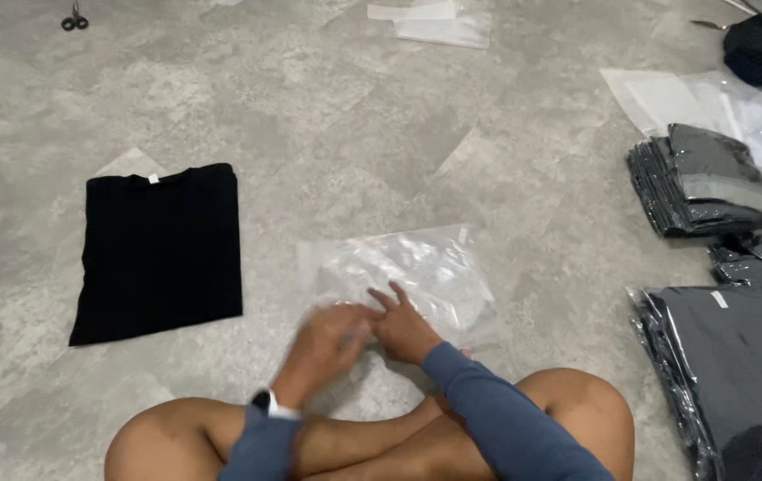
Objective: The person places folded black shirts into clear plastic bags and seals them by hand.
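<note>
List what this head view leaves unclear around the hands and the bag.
- Left hand: motion-blurred; its grip on the bag can't be told.
- Bag's near edge: hidden under both hands; right hand rests on it.
- Packed stacks: cut off by the right edge.
- Scissors: cut by the top edge.

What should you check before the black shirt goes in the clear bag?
1. Folded black shirt lies flat and neat: ok.
2. Clear plastic bag within reach: ok.
3. Left hand and right hand both on the bag's near edge: ok.
4. Bag mouth opened: cannot tell, the left hand is blurred.
5. Bag smooth: not ok, it looks crinkled.
6. Floor between shirt and bag bare: ok.
</note>
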